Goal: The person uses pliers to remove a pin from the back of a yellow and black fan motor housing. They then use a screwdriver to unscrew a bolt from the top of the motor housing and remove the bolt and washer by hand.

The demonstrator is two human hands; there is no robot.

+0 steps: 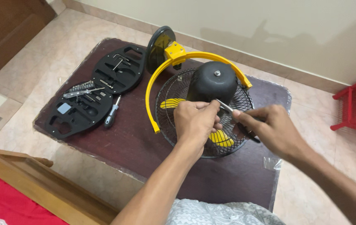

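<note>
Nearest us is the patterned grey cloth point(211, 212) at the bottom edge, and above it our two forearms reach out over the dark brown table point(144, 141). Our left hand point(196, 118) is curled shut against the back of the fan point(205, 110), fingers bunched at the base of its black motor housing point(212, 85); what it pinches there we cannot tell. Our right hand point(269, 127) grips a pair of pliers point(236, 118) by the dark handles, the metal nose pointing up and left toward the housing, meeting the left fingers.

The fan lies face down in the middle of the table, black wire grille point(178, 87) flat on the surface, yellow blades point(221, 139) showing through it. Its axis therefore runs straight up, the motor housing pointing toward the ceiling with one small screw head on top. The yellow arc bracket point(153, 89) curves round the far side to the round black base point(159, 46), which stands on edge at the back of the table.

As to progress, we judge the work to be early: the grille looks whole and the housing is still seated on the motor. The open black tool case point(92, 89) lies to the left with bits and keys in their slots, and one screwdriver point(112, 112) lies out beside it
</note>
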